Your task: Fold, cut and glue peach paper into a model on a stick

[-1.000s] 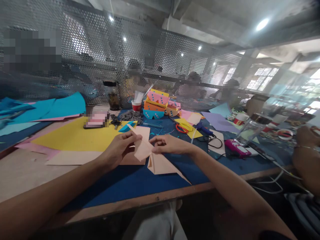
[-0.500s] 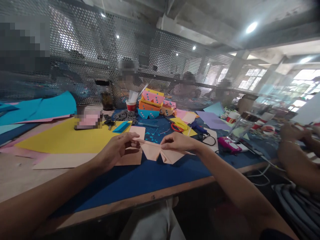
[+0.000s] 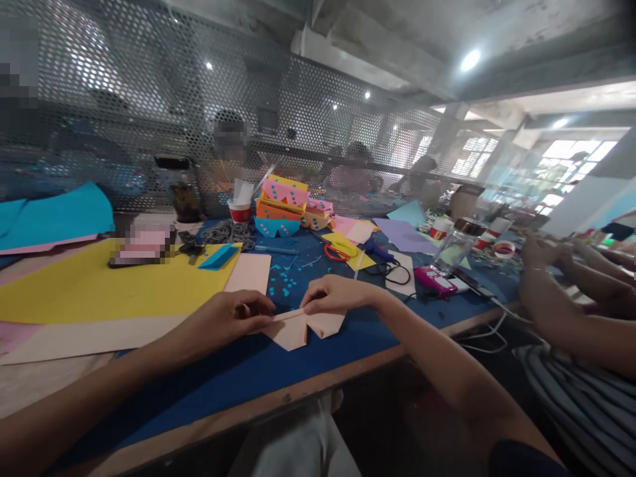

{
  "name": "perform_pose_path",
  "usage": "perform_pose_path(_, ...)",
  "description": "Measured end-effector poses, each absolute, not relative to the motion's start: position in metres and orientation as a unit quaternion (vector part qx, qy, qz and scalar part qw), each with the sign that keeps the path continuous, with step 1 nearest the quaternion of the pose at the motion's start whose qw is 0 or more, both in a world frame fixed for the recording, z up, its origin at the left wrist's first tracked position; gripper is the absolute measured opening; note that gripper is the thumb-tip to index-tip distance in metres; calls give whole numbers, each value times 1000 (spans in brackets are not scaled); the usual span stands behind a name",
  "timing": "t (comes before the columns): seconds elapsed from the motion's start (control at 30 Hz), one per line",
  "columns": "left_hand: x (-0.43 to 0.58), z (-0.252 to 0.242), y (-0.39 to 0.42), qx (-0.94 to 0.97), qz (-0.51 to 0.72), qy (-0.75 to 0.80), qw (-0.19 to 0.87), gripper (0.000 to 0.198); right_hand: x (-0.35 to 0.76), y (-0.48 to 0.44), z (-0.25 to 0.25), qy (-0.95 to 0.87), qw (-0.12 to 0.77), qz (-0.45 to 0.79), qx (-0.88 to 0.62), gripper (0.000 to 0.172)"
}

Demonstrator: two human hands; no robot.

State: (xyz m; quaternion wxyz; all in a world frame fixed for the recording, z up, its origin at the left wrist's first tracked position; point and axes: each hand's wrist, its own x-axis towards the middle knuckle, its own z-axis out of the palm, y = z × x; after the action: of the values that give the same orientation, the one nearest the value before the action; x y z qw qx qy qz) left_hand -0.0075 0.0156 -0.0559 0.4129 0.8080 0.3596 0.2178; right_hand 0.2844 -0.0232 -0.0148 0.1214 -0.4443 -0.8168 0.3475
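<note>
A folded peach paper piece with pointed flaps lies low over the blue table surface, near the front edge. My left hand pinches its left end between thumb and fingers. The fingers of my right hand are closed on its top fold, near the middle. Behind my left hand is a flat peach sheet, beside a large yellow sheet with a folded blue strip on it.
Folded paper pieces with dots stand in a stack behind. Red-handled scissors, a blue glue gun, a pink device and a glass jar lie or stand to the right. Another person's arm rests at far right.
The view has shifted to the right. Both hands have brought the peach paper lower and nearer the table's front edge, off the flat peach sheet.
</note>
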Motion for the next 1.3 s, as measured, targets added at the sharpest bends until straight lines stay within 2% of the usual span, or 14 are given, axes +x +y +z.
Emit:
perform_pose_path(0.17, -10, -69, 18, 836, 212, 350, 366, 33, 277, -23, -20, -811, 142, 349, -448, 24)
perform_pose_path(0.43, -9, -64, 19, 830, 207, 363, 370, 38, 281, -18, -27, -798, 182, 342, -462, 26)
perform_pose_path(0.73, -7, -56, 13, 818, 208, 378, 381, 42, 287, -24, -25, -792, 174, 370, -454, 24)
perform_pose_path(0.93, -5, -57, 6, 831, 205, 333, 397, 33, 289, -25, -25, -797, 156, 380, -443, 22)
perform_pose_path(1.1, -5, -61, 6, 828, 199, 319, 416, 33, 288, -23, -27, -797, 154, 371, -450, 24)
perform_pose_path(1.3, -5, -67, 6, 840, 221, 320, 378, 25, 285, -25, -27, -805, 155, 341, -460, 20)
